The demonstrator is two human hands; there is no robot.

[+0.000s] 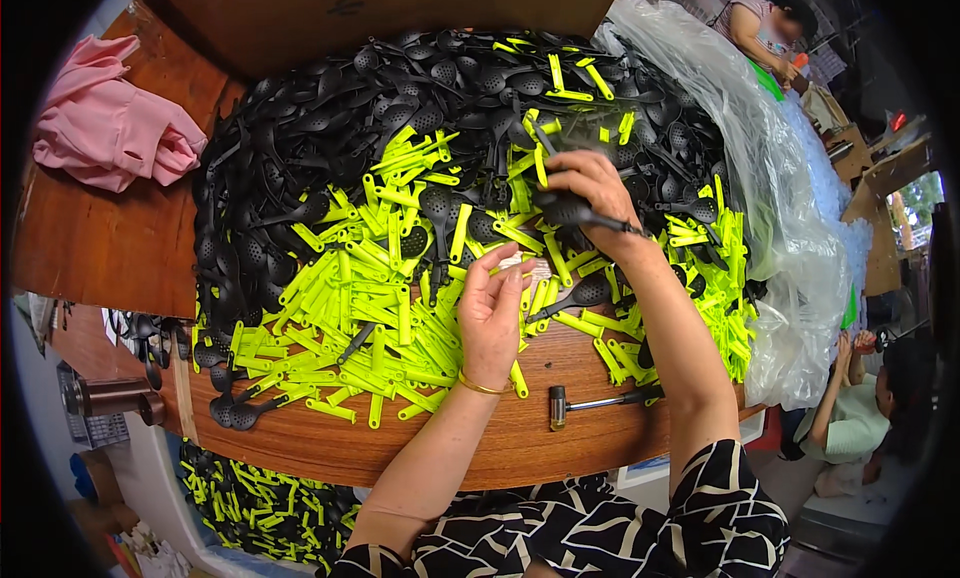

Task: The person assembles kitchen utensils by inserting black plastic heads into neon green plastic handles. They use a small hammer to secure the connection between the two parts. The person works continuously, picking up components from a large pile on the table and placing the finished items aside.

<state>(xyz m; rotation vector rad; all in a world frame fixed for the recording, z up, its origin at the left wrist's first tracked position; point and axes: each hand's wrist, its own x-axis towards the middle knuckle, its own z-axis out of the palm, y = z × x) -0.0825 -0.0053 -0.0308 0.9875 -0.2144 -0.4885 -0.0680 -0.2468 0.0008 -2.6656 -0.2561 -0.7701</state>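
My right hand [600,193] is closed around a black spoon [574,213], over the middle of the pile; its neck runs back under my wrist. Beside those fingertips is a lime-green handle piece [541,166]; whether they touch it I cannot tell. My left hand [489,313], a gold bangle on its wrist, is half curled with the palm up. Its thumb and fingers are apart and nothing shows in them. Around it lie many loose lime-green handles [350,288]. Behind them rises a heap of black perforated spoons [330,88].
A small hammer [558,408] lies near the table's [480,448] front edge. Brown cardboard [400,8] stands behind the heap, clear plastic sheeting [780,228] to the right. A pink cloth [110,118] lies left. Below is a bin of green-handled utensils [270,498]. Two people work at right.
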